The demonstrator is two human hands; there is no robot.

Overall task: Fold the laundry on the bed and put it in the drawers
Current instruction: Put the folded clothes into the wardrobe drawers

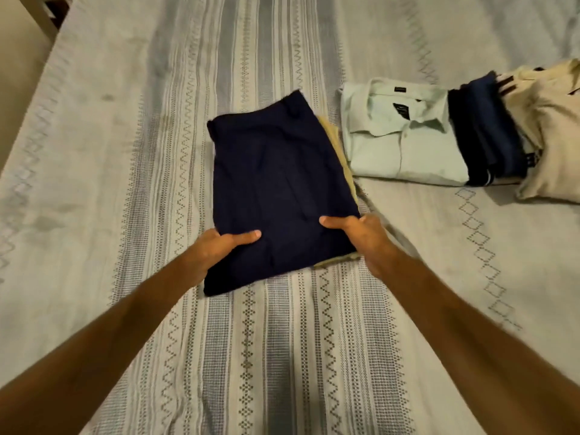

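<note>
Gripping the near edge of a folded navy garment (276, 183), both hands are closed on cloth: the left hand (216, 249) pinches the near-left corner with the thumb laid flat on top, and the right hand (354, 233) pinches the near-right corner the same way; the fingers of each go out of sight under the fabric. The garment lies mid-bed on the striped bedspread (157, 120), roughly midway between the left and right edges, and a tan garment (337, 146) shows as a thin strip under its right side, so the two probably make one stack, though the blur makes that hard to confirm; whether the hands hold both layers I cannot tell. Toward the right edge of the bed sit a folded pale green shirt (405, 142), a dark blue folded pile (483, 136) and a cream garment (552, 136), each touching the next. Such cloth should be light, soft and limp, not fragile; held only by its near corners the far end would likely sag and unfold; sliding flat hands under both long sides seems the safer hold for carrying to the drawers.
</note>
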